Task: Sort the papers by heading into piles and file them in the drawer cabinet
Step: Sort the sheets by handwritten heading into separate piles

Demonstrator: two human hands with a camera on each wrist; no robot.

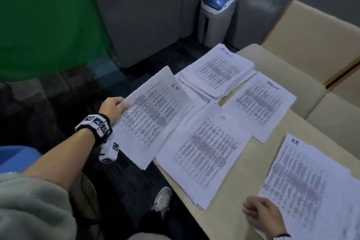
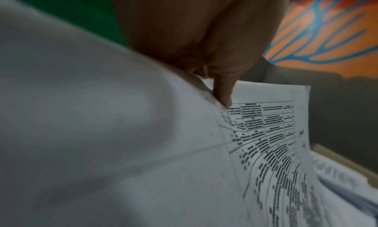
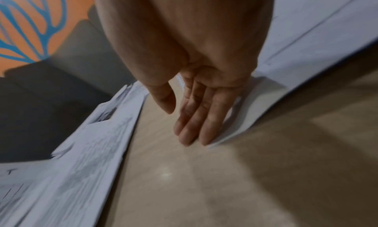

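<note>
Holding: the left hand [image 1: 111, 107] grips the I.T sheaf [image 1: 150, 115] by its long edge, thumb on top and the other fingers [image 2: 224, 93] hidden under the paper; most of the sheaf juts past the bench [image 1: 229, 218] edge, over the dark floor.
Right hand: the right hand [image 1: 261, 213] lies flat with straight, relaxed fingers [image 3: 192, 125], holding nothing; the fingertips touch the near corner of the HR pile [image 1: 311, 185].
Untitled pile: a pile [image 1: 206, 150] whose heading cannot be read lies on the bench just beside the I.T sheaf, which overlaps its edge.
ADMIN pile: the thick ADMIN pile [image 1: 218, 70] sits beyond the I.T sheaf at the far bench corner.
Fourth pile: a thin pile [image 1: 259, 105] with an illegible handwritten heading lies past the untitled pile, well apart from the I.T sheaf.
Bin: a grey bin [image 1: 216, 15] with a blue lid stands on the floor beyond the ADMIN pile.
</note>
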